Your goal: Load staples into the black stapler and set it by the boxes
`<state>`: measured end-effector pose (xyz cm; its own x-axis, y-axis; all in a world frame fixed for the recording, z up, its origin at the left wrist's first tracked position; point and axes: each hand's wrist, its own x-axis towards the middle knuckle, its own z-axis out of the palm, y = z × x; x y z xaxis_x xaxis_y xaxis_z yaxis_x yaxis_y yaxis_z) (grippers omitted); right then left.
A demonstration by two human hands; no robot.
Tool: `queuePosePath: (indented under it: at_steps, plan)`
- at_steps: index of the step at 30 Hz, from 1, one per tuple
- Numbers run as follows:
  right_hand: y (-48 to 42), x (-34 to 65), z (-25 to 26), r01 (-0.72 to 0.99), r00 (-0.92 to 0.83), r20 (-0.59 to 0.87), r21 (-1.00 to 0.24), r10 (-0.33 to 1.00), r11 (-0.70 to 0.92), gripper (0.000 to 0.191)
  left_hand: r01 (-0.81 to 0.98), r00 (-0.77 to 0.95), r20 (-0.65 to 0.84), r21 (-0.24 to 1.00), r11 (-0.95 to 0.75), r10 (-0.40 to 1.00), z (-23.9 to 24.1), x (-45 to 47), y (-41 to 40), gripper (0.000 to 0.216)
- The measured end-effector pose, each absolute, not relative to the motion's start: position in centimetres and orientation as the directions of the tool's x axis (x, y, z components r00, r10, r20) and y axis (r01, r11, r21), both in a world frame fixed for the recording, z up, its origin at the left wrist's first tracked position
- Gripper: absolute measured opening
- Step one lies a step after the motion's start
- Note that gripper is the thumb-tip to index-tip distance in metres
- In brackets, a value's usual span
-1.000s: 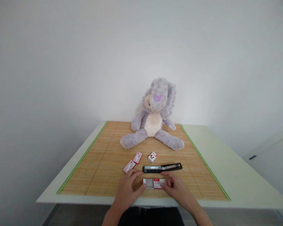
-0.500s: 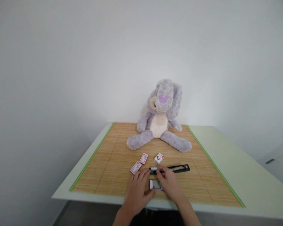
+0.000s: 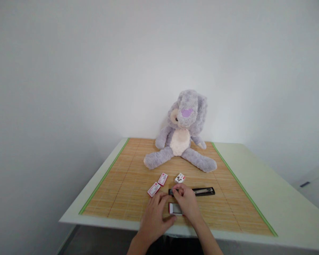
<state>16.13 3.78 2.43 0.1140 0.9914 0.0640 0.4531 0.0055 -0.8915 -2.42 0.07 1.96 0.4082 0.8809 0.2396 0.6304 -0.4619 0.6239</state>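
An opened black stapler [image 3: 206, 191] lies lengthwise on the bamboo mat, its long metal part showing on the right. My right hand [image 3: 187, 200] is over its left end, thumb and fingers pinched together; whatever is between them is hidden. My left hand [image 3: 154, 214] rests on the mat with its fingers stretched out, the fingertips close to the stapler's left end. Between my hands is an open staple box [image 3: 175, 209] with grey contents, partly covered by my right hand. My left thumb is at its near edge.
Two small red and white boxes, the nearer box [image 3: 154, 189] and the farther box [image 3: 163, 179], lie left of the stapler. Beyond it stands a white box [image 3: 179, 178]. A grey plush toy [image 3: 180, 141] sits against the wall on the bamboo mat [image 3: 127, 198].
My right hand has shifted slightly left and up along the stapler, its fingertips now pinched higher over the left end. A silvery piece there is now mostly covered. My left hand stays nearly still.
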Motion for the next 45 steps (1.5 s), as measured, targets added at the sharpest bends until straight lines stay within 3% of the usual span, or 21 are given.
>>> queuePosePath:
  at_steps: [4, 7, 15, 38, 45]
  plan:
    - [2.7, 16.8, 3.9, 0.537, 0.057, 0.076, -0.843, 0.995, 0.034, 0.018, 0.631, 0.447, 0.195, 0.623, -0.462, 0.873, 2.5, -2.3, -0.1, 0.046]
    - [1.2, 17.0, 4.7, 0.675, -0.058, 0.032, -0.735, 0.998, 0.063, 0.012, 0.632, 0.448, 0.19, 0.624, -0.46, 0.874, 2.5, -2.3, 0.0, 0.042]
    - [-0.8, 15.6, 4.4, 0.808, -0.13, -0.02, -0.582, 0.991, 0.094, 0.016, 0.605, 0.437, 0.2, 0.656, -0.451, 0.877, 2.2, -2.3, 0.3, 0.031]
    - [-0.5, 18.9, 4.3, 0.74, -0.121, -0.089, -0.672, 0.989, 0.031, 0.018, 0.577, 0.448, 0.182, 0.689, -0.438, 0.875, 1.7, -2.9, 1.0, 0.034]
    - [-1.7, 25.2, 2.9, 0.755, -0.126, -0.119, -0.656, 0.985, 0.017, 0.041, 0.598, 0.44, 0.158, 0.683, -0.42, 0.884, 1.5, -2.7, 1.1, 0.029]
